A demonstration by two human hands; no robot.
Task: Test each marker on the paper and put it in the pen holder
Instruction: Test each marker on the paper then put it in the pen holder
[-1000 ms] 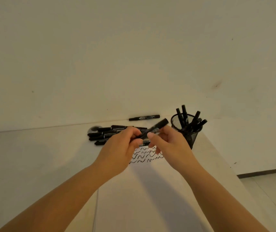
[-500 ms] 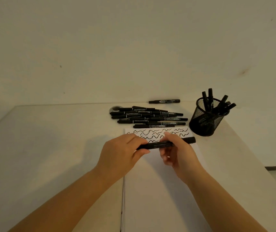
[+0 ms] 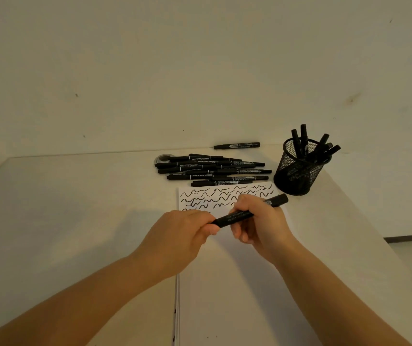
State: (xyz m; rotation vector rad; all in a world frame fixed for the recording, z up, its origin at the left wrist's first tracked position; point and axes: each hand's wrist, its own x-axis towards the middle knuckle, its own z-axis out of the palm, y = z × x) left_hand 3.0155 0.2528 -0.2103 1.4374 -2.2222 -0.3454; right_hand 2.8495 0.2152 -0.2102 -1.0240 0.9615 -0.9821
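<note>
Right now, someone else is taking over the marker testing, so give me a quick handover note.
Left hand grips one end of a black marker; right hand holds its barrel, above the paper.
Done: rows of squiggles at the paper's top edge; several markers stand in the mesh pen holder.
Left: test this marker and put it in the holder, then the pile of markers behind the paper and a lone marker by the wall.

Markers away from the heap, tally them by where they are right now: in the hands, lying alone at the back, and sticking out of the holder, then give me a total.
Held marker, gripped by left hand and right hand: 1
Lone marker by the wall: 1
Standing markers in the pen holder: 5
Total: 7
</note>
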